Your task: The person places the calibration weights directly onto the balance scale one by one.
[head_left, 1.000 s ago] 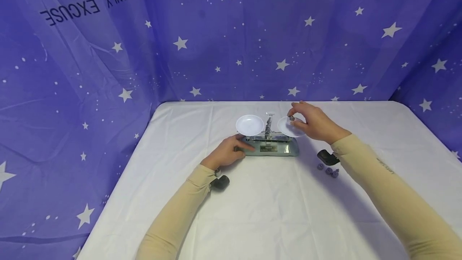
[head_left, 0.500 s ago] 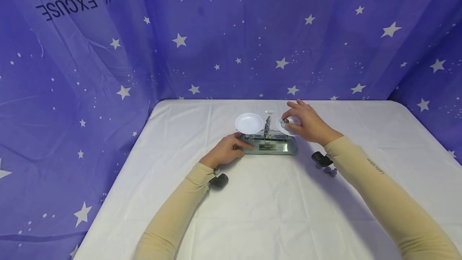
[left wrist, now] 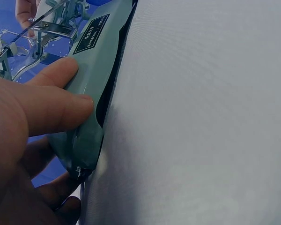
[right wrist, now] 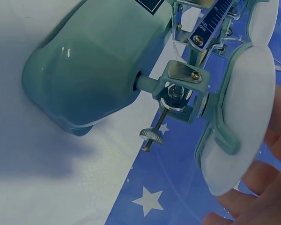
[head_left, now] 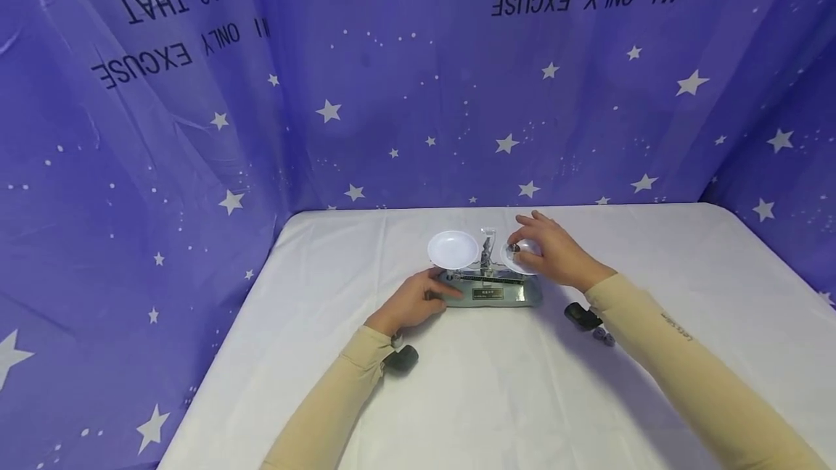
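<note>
A pan balance with a grey-green base (head_left: 493, 297) stands on the white table. Its left pan (head_left: 453, 249) is bare and white; its right pan (head_left: 530, 265) sits slightly lower, partly covered by the right hand. My left hand (head_left: 413, 301) grips the left end of the base. In the left wrist view the thumb (left wrist: 61, 112) and a finger press its face, while other fingers wrap round its end. My right hand (head_left: 555, 252) pinches a small shiny metal weight (head_left: 514, 248) at the right pan. In the right wrist view the pan hides that weight.
Small grey weights (head_left: 599, 334) lie on the table beside the right wrist's black camera (head_left: 583, 316). Another black camera (head_left: 401, 360) is on the left wrist. A purple starry curtain (head_left: 418, 93) hangs behind the table (head_left: 470, 397).
My right hand has shifted left and down into the right pan with the weight, and that pan has dipped. The left hand stays on the base. The head view has tilted up.
</note>
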The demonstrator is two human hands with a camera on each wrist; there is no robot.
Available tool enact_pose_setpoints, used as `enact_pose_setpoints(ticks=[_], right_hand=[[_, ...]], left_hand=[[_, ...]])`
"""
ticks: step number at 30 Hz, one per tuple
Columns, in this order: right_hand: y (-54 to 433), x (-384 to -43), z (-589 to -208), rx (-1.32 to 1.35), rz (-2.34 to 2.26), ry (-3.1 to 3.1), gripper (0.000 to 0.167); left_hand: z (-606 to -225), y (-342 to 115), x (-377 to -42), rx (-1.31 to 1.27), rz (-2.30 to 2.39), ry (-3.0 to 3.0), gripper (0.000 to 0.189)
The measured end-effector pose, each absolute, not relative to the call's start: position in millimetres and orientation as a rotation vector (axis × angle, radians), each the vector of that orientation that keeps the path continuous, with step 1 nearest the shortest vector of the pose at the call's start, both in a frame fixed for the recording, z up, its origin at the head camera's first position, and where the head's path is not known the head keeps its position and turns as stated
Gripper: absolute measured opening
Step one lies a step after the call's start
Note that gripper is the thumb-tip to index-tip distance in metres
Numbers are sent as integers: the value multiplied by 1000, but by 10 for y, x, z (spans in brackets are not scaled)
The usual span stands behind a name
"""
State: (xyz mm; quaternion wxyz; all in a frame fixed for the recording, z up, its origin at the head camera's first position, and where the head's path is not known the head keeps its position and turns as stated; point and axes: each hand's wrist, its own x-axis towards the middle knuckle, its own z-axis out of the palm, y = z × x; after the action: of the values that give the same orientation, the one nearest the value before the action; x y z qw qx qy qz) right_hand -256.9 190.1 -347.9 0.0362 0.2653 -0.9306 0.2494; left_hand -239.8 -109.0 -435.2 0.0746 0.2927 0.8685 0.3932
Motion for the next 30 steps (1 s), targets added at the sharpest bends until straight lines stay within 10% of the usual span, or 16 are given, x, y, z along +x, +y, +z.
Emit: enact_pose_setpoints(ticks=[30], right_hand=[[2336, -2240, -3394, 698, 707, -2898, 53]], left_hand=[[-4333, -1092, -2366, 888, 1190, 2601, 34]])
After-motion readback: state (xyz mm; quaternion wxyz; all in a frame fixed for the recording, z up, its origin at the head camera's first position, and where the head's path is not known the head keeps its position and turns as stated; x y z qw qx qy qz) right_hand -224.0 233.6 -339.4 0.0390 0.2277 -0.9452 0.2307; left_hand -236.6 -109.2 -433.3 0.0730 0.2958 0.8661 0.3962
